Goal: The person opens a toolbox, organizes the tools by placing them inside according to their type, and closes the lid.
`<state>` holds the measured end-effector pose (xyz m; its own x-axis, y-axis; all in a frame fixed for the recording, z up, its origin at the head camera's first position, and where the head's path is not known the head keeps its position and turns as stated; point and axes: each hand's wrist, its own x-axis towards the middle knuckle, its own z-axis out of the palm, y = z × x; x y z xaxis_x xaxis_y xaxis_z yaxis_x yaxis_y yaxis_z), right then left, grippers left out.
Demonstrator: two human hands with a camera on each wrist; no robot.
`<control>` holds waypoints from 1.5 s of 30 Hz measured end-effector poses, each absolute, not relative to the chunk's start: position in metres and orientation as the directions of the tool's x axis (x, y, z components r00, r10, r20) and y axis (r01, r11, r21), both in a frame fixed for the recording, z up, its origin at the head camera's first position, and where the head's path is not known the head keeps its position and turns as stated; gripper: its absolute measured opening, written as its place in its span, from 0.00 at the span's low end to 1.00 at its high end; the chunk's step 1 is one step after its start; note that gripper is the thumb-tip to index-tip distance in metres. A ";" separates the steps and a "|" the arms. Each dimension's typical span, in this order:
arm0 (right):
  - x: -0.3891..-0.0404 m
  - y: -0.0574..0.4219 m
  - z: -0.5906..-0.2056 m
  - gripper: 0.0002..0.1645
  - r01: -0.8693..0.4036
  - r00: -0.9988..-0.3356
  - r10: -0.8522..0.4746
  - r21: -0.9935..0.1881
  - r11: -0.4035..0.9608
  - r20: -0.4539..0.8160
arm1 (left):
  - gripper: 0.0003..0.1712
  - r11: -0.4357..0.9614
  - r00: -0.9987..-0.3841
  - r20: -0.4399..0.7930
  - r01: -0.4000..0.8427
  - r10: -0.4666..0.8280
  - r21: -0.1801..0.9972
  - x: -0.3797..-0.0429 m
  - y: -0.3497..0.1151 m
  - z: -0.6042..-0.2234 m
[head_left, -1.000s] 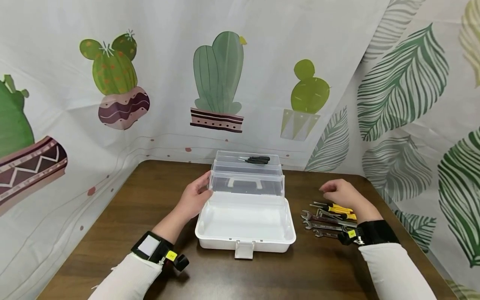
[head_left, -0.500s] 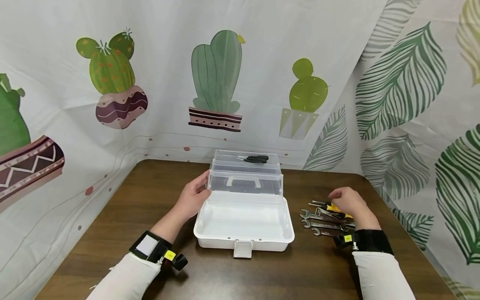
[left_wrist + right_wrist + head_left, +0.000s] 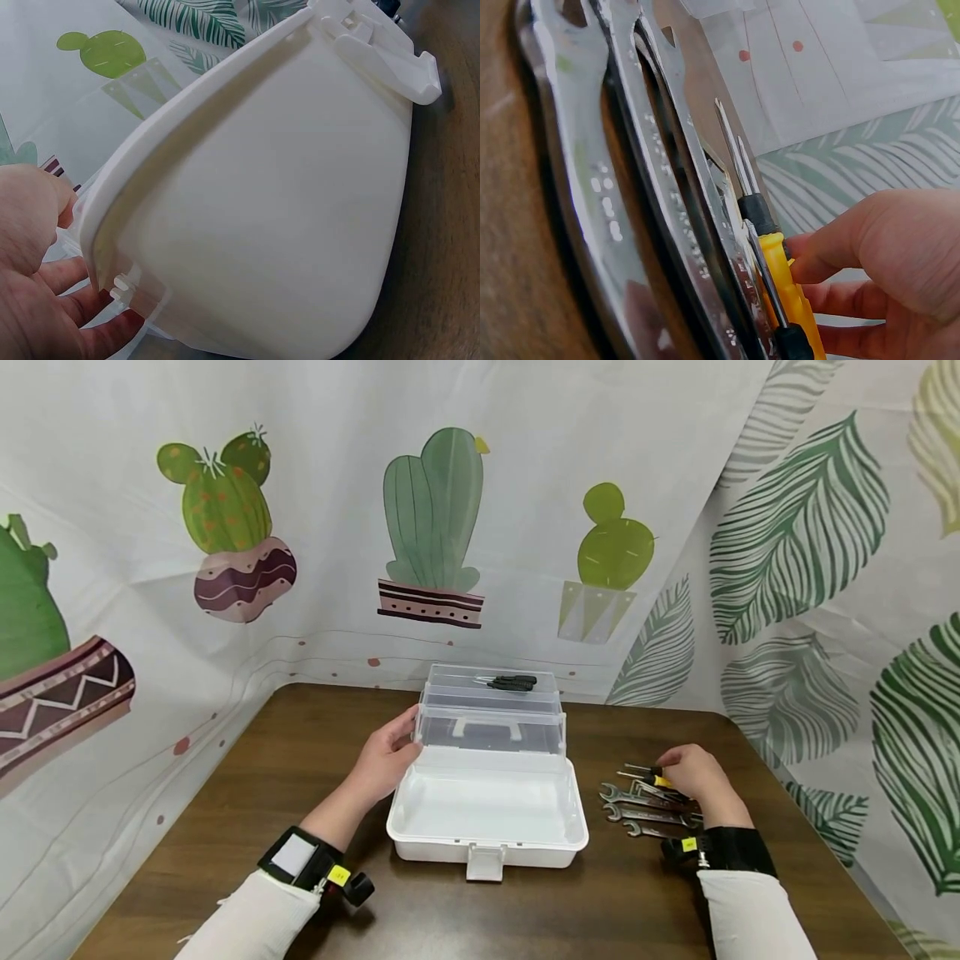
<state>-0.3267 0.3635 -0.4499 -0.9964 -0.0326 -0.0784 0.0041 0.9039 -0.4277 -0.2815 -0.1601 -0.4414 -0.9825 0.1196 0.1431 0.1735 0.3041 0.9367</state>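
Note:
A white toolbox [image 3: 489, 853] stands on the table with its transparent lid section folded back. My left hand [image 3: 386, 756] holds its rear left corner, thumb on the near side and fingers by the hinge, as the left wrist view shows. In the box's raised clear top lie black-handled screwdrivers [image 3: 512, 682]. My right hand [image 3: 696, 774] is bent over the tools on the right. Its thumb and fingers pinch a yellow-handled screwdriver [image 3: 778, 274] in the right wrist view; the fingertips are partly hidden behind the handle.
Several open-end wrenches [image 3: 648, 815] lie side by side just left of and below my right hand. Hex keys [image 3: 643, 788] lie between them and the screwdrivers. The brown table [image 3: 592, 910] ends at a patterned cloth backdrop [image 3: 330, 527]. The box latch [image 3: 485, 862] hangs at the front.
My right hand has moved down and its fingers have come onto the yellow handles. My left hand stays at the box corner.

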 end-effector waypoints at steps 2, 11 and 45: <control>-0.326 0.363 -0.450 0.21 0.010 -0.997 -0.026 -0.430 0.903 -0.077 | 0.37 0.305 -0.982 0.146 0.177 0.121 0.936 -0.282 -0.160 -0.442; -0.322 0.365 -0.449 0.23 0.078 -0.996 0.051 -0.401 0.913 -0.078 | 0.37 0.316 -0.983 0.133 0.166 0.123 0.934 -0.281 -0.159 -0.442; -0.326 0.365 -0.453 0.18 0.104 -0.994 0.102 -0.443 0.890 -0.028 | 0.36 0.301 -0.980 0.155 0.187 0.126 0.935 -0.281 -0.160 -0.441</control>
<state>-0.3262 0.3648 -0.4535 -0.9944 0.1018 -0.0278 0.1036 0.8903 -0.4435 -0.2813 -0.1601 -0.4415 -0.9798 0.1264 0.1550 0.1868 0.3015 0.9350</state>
